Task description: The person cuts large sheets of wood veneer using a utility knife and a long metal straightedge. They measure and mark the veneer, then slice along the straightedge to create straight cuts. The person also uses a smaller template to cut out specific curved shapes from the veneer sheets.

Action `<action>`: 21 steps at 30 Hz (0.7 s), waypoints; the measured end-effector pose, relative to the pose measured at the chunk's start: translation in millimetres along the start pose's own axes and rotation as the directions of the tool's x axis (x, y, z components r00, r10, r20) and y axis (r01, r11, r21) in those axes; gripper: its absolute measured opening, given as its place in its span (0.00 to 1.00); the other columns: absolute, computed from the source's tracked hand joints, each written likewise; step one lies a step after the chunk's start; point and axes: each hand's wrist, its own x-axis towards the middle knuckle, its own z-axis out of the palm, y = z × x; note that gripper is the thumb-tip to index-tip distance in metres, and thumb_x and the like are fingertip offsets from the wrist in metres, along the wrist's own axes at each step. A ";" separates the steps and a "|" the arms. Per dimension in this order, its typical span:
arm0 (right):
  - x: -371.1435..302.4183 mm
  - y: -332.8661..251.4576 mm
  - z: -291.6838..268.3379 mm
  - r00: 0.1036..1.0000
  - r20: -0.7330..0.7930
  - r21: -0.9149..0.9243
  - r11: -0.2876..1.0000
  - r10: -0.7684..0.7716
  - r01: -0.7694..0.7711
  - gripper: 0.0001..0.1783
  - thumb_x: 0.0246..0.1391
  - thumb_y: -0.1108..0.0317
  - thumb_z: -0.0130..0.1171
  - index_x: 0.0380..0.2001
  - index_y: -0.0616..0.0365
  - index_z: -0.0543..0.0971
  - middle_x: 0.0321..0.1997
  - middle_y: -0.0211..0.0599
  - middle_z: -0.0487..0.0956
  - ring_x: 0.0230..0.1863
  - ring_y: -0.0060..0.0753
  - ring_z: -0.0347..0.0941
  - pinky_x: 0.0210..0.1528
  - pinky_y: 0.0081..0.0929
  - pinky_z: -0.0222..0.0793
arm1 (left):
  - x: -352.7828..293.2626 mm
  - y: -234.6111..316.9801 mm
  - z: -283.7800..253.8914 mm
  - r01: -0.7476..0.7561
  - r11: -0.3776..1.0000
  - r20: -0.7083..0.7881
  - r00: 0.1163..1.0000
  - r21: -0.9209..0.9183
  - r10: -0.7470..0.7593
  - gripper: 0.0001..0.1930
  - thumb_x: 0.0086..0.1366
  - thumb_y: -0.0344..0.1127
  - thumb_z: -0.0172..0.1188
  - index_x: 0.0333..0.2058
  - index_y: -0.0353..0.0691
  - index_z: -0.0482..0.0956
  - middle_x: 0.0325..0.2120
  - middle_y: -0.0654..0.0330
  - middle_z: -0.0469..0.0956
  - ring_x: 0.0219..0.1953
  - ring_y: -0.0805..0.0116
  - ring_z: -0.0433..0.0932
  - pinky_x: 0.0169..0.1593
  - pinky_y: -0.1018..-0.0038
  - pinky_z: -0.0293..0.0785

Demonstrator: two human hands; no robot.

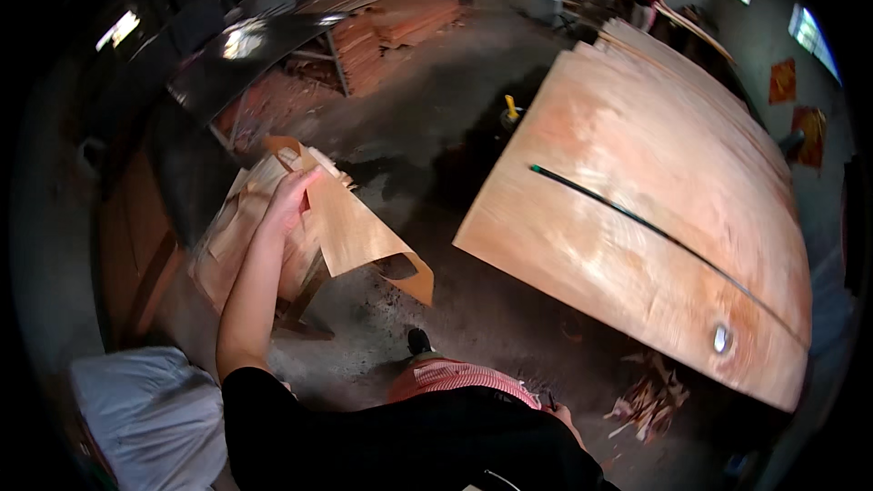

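Note:
My left hand [293,195] is closed on the edge of a thin wood veneer piece [350,227]. The veneer hangs down to the right of the hand, and its lower corner curls over. Beneath and behind it is a heap of veneer offcuts [238,235] on a stand. My right hand [566,420] is low beside my body, mostly hidden. A small dark thing sticks out at its fingers, too small to name. On the right lies a broad stack of veneer sheets [582,127]. A long thin dark rod [655,229] and a small shiny object [721,338] rest on it.
Veneer scraps [647,397] lie on the floor below the stack. A whitish sack [150,418] is at the lower left. A dark-topped table [227,55] and stacked sheets [400,18] stand farther back. Another person [647,2] is at the far right.

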 end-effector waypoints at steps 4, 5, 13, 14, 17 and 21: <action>-25.3 155.0 -9.0 0.979 -0.206 -0.099 0.994 0.016 -0.037 0.09 0.42 0.68 0.52 0.24 0.63 0.75 0.20 0.39 0.75 0.22 0.28 0.72 0.24 0.26 0.66 | -43.3 1.8 96.8 0.120 0.991 0.169 0.980 -0.058 -0.109 0.09 0.53 0.40 0.56 0.28 0.41 0.73 0.26 0.65 0.73 0.29 0.75 0.73 0.32 0.77 0.69; -28.2 200.0 -8.7 0.980 -0.187 0.029 0.997 0.076 -0.071 0.09 0.42 0.67 0.52 0.24 0.63 0.75 0.20 0.40 0.75 0.22 0.29 0.72 0.25 0.26 0.66 | -44.5 -2.9 124.4 0.143 0.987 0.192 0.973 -0.078 -0.126 0.09 0.52 0.40 0.56 0.27 0.42 0.73 0.26 0.65 0.73 0.29 0.75 0.73 0.33 0.77 0.69; -77.4 252.7 -72.2 0.968 -0.235 0.513 0.857 0.083 0.051 0.08 0.44 0.72 0.49 0.21 0.67 0.73 0.17 0.39 0.74 0.17 0.28 0.70 0.21 0.25 0.66 | -21.5 -23.5 294.9 0.169 0.953 0.277 0.956 -0.252 -0.096 0.10 0.52 0.41 0.56 0.30 0.43 0.71 0.26 0.65 0.73 0.29 0.74 0.73 0.33 0.78 0.72; -57.9 277.3 -79.8 0.970 -0.224 0.538 0.842 0.096 0.041 0.09 0.44 0.70 0.50 0.21 0.66 0.73 0.15 0.38 0.73 0.16 0.28 0.70 0.20 0.26 0.66 | -11.0 -24.1 322.8 0.177 0.938 0.291 0.953 -0.298 -0.088 0.09 0.53 0.40 0.56 0.30 0.42 0.71 0.27 0.65 0.73 0.30 0.73 0.73 0.34 0.77 0.72; -30.0 265.8 -125.8 0.943 -0.288 0.546 0.838 0.169 0.017 0.07 0.46 0.69 0.48 0.25 0.61 0.73 0.14 0.33 0.70 0.15 0.26 0.67 0.19 0.22 0.63 | 44.3 -31.6 370.8 0.114 0.862 0.344 0.936 -0.494 0.073 0.09 0.54 0.35 0.54 0.32 0.39 0.71 0.29 0.62 0.73 0.33 0.71 0.72 0.36 0.75 0.72; -32.9 249.9 -186.0 0.910 -0.337 0.514 0.857 0.241 -0.036 0.11 0.45 0.64 0.48 0.30 0.57 0.74 0.17 0.32 0.73 0.12 0.23 0.64 0.14 0.24 0.59 | 74.3 -27.4 471.3 -0.221 0.841 0.094 0.948 -0.494 0.304 0.14 0.56 0.38 0.53 0.35 0.34 0.69 0.31 0.57 0.72 0.32 0.67 0.72 0.37 0.72 0.73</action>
